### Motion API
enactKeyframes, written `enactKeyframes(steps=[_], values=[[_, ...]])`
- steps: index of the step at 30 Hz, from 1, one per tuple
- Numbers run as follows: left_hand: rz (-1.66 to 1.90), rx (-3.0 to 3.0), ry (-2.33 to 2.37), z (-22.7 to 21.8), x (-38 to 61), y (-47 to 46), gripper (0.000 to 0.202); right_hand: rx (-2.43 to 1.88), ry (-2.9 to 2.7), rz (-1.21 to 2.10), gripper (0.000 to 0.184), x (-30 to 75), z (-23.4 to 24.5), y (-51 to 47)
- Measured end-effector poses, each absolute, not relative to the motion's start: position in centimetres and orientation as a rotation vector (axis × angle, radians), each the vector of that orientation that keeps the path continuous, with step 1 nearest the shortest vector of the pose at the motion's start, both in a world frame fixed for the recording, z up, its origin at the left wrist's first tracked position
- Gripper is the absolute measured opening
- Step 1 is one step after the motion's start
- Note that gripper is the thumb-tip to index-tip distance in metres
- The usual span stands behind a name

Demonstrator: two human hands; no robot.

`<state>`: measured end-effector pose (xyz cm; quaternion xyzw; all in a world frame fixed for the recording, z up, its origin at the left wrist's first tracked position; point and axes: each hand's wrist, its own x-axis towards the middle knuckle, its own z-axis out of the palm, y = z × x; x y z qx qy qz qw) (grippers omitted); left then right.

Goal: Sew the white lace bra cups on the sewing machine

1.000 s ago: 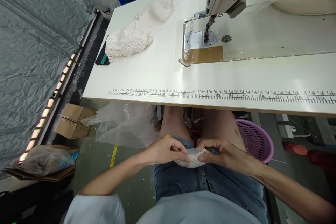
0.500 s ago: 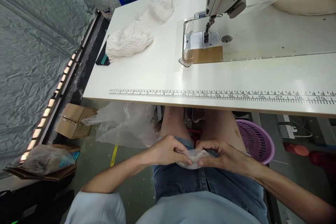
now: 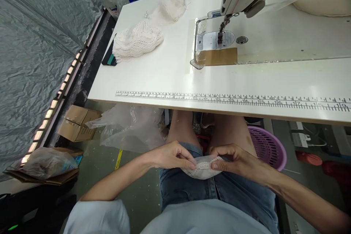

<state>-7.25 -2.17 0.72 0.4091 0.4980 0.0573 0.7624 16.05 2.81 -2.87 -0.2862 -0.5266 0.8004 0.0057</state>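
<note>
Above my lap, a small white piece of lace-edged fabric [image 3: 203,170] is stretched between my two hands. My left hand [image 3: 175,156] pinches its left end between thumb and fingers. At the other end, my right hand [image 3: 231,159] grips the edge with the thumb on top. The lace strip runs across the upper part of the piece, and the sheer cloth bulges below it. Fingers hide both ends. On the table, a stack of white lace pieces [image 3: 137,42] lies at the left, with thin sheer cloth [image 3: 170,10] behind it.
A sewing machine [image 3: 230,14] stands on the white table [image 3: 153,76], which has a printed ruler [image 3: 219,98] along its front edge. Below are a purple basket [image 3: 267,148] at right, a clear plastic bag [image 3: 131,128] and a cardboard box [image 3: 78,122] at left.
My hands have moved slightly apart, and more of the lace-edged fabric shows between them. The view has shifted a little, so the table things appear slightly farther right.
</note>
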Motion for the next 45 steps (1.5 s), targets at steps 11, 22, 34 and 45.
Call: enactKeyframes(steps=[11,22,34,45], values=[[0.16,0.893,1.002,0.6,-7.6,-2.2,0.031,-0.923,-1.649,2.482,0.028,16.0,-2.5,2.7],[0.19,0.838,1.01,0.5,-6.5,-1.4,0.035,-0.985,-1.763,2.397,0.034,15.4,-2.1,3.0],[0.244,0.998,1.135,0.6,-6.6,-1.4,0.024,-0.941,-1.828,2.336,0.039,15.3,-1.9,3.1],[0.129,1.042,1.102,0.9,-6.4,-1.0,0.041,-0.958,-1.88,2.235,0.046,14.7,-1.2,2.9]])
